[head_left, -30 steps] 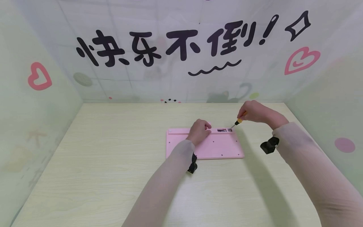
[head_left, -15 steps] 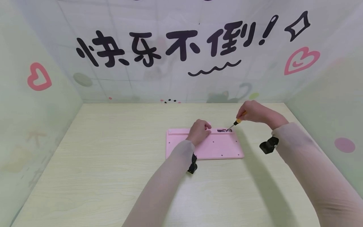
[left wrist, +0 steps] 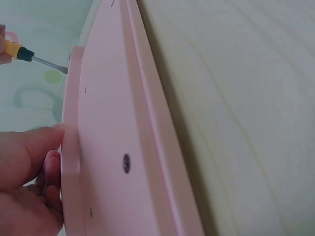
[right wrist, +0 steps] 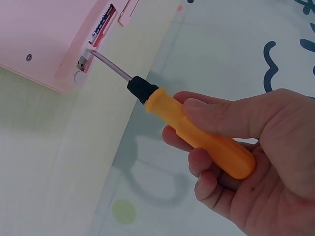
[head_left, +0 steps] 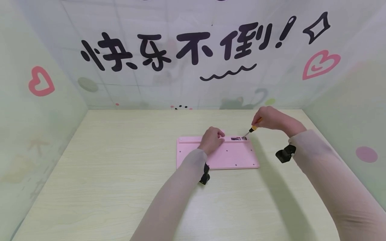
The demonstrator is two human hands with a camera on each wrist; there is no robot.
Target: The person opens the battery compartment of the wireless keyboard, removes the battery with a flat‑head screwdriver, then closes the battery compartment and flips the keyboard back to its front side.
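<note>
Right grip [right wrist: 275, 142] curls round yellow screwdriver [right wrist: 199, 142], tip [right wrist: 94, 52] beyond it at open slot [right wrist: 101, 37] holding battery [right wrist: 102, 23]. Pink keyboard [head_left: 232, 159] lies under tip, on surface [head_left: 120, 174]. Left grip [head_left: 211, 139], farther off, rests against raised edge [left wrist: 73, 103]; pinching, cannot tell. Step seems prying; next calls for steady, light leverage.

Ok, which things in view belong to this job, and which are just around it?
In the job:
pink board, left hand at its far edge
yellow-handled screwdriver, held by the right hand
battery and silver plug, set in the board
small pink piece, perhaps a cover

Just around:
pale table
printed backdrop
black wrist devices
</note>
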